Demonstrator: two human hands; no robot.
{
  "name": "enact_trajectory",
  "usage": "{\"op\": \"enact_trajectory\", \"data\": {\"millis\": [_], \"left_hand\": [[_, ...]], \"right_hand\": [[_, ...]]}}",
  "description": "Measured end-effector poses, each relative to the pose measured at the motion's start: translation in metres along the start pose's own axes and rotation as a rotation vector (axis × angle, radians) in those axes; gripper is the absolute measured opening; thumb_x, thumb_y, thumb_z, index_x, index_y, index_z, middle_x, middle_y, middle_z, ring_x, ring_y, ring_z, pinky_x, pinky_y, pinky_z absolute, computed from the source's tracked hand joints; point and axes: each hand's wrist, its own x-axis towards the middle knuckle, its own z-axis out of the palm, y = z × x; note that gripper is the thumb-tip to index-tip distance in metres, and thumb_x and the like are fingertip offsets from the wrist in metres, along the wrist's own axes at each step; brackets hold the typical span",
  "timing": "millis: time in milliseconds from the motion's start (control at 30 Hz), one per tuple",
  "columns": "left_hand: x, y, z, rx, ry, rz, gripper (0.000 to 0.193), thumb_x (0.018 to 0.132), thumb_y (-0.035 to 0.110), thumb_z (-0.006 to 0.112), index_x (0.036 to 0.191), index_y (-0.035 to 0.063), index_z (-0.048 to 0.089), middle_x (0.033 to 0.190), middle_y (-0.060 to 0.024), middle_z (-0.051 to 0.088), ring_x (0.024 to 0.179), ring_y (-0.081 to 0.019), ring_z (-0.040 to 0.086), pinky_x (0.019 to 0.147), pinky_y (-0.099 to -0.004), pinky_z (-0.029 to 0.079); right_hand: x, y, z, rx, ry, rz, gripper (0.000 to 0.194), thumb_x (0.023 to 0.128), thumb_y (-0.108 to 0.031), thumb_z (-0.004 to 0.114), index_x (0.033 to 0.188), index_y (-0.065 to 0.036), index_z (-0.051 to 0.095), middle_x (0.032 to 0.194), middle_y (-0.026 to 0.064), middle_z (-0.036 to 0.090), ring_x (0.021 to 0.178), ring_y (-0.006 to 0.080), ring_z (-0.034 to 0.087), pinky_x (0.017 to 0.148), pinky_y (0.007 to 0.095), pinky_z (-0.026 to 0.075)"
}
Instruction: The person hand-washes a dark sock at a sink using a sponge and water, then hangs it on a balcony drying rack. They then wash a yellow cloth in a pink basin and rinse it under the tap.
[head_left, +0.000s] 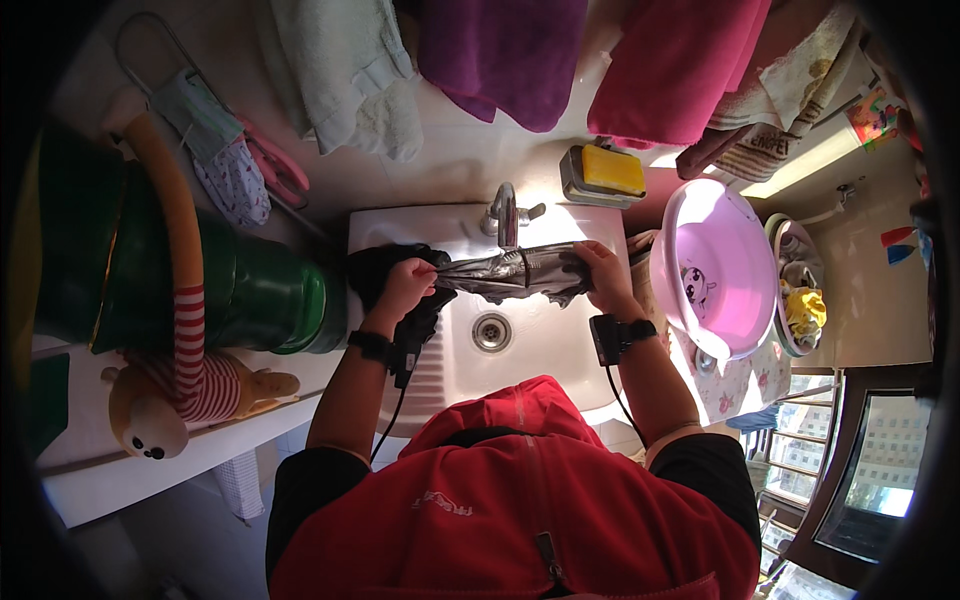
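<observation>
A dark, wet-looking cloth garment (499, 276) is stretched between my two hands, just below the metal faucet (507, 214) of a white sink (525, 360). My left hand (411, 286) pinches one end of it; my right hand (604, 274) grips the other. Under and beside my left hand, more black cloth (409, 319) hangs over the sink's left side and ribbed washboard part. The round metal drain (492, 332) shows in the basin. I cannot tell whether water is running.
Right of the sink stands a pink plastic basin (720, 262), with another basin (784, 330) holding cloths behind it. A yellow soap bar (613, 170) sits in a wall dish. Towels (502, 60) hang above. Leftward are a large green container (225, 277) and a plush monkey (202, 390).
</observation>
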Motion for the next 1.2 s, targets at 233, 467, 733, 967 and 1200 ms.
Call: {"op": "enact_trajectory", "data": {"millis": [233,467,733,967,1200], "left_hand": [[-0.001,0.002,-0.007,-0.489,0.051,0.142,0.010,0.088,0.012,0.054,0.097,0.0071,0.053,0.086,-0.0008,0.054,0.084,-0.0097,0.054,0.079,-0.0300,0.048],[0.002,0.008,0.000,0.059,0.310,0.556,0.010,0.092,0.012,0.052,0.100,0.0055,0.050,0.079,-0.0005,0.052,0.072,-0.0095,0.050,0.067,-0.0245,0.043],[0.004,0.002,-0.010,0.025,0.384,0.436,0.008,0.090,0.008,0.054,0.097,0.0052,0.051,0.076,-0.0006,0.052,0.069,-0.0089,0.048,0.064,-0.0242,0.042],[0.001,0.000,-0.011,-0.001,0.395,0.345,0.007,0.089,0.010,0.057,0.094,0.0058,0.055,0.072,0.0006,0.051,0.066,-0.0080,0.047,0.062,-0.0236,0.041],[0.004,-0.002,-0.013,-0.016,0.378,0.277,0.008,0.087,0.009,0.058,0.094,0.0059,0.055,0.073,0.0006,0.053,0.066,-0.0080,0.049,0.061,-0.0232,0.042]], "right_hand": [[0.002,0.011,-0.001,-0.003,-0.030,0.025,0.021,0.090,-0.017,0.058,0.105,-0.003,0.054,0.091,0.0091,0.063,0.078,0.0184,0.064,0.065,0.0285,0.053],[0.009,0.021,0.004,-0.094,0.092,-0.025,0.011,0.089,-0.018,0.062,0.095,-0.010,0.059,0.078,-0.0014,0.061,0.067,0.0071,0.059,0.057,0.0221,0.049],[0.024,0.033,0.003,-0.216,0.247,-0.162,0.018,0.085,-0.020,0.068,0.093,-0.005,0.065,0.072,-0.0009,0.058,0.060,0.0068,0.051,0.053,0.0224,0.042],[0.018,0.023,0.007,-0.208,0.245,-0.100,0.016,0.085,-0.020,0.068,0.090,-0.006,0.064,0.070,-0.0034,0.055,0.060,0.0063,0.049,0.054,0.0221,0.041],[0.025,0.025,-0.006,-0.158,0.111,-0.055,0.015,0.085,-0.018,0.067,0.091,-0.005,0.064,0.072,-0.0018,0.057,0.063,0.0084,0.052,0.058,0.0236,0.045]]}}
